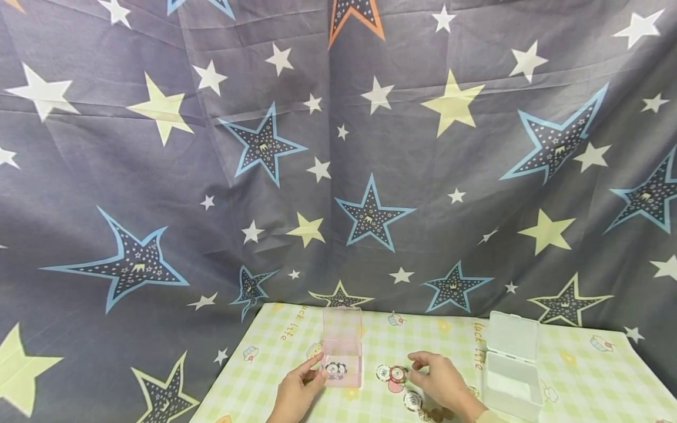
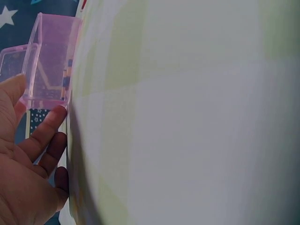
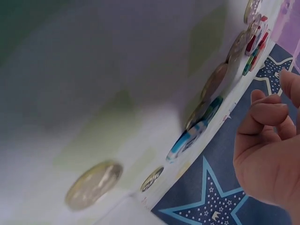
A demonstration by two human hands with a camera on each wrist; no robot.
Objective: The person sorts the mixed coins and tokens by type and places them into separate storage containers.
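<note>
On the checked cloth stands a clear pink box with its lid raised, several poker chips inside. My left hand rests against the box's left side, its fingers loosely extended. In the left wrist view, a fingertip touches the end of the pink box near the cloth. My right hand hovers beside a red-edged poker chip and a dark-and-white one. Its fingers are loosely bent, and I see nothing held in them. In the right wrist view, coins and a blue-edged chip lie near that hand.
A white translucent box, lid up, stands right of my right hand. Another chip and several brown and gold coins lie near the front. A grey curtain with stars hangs behind the table.
</note>
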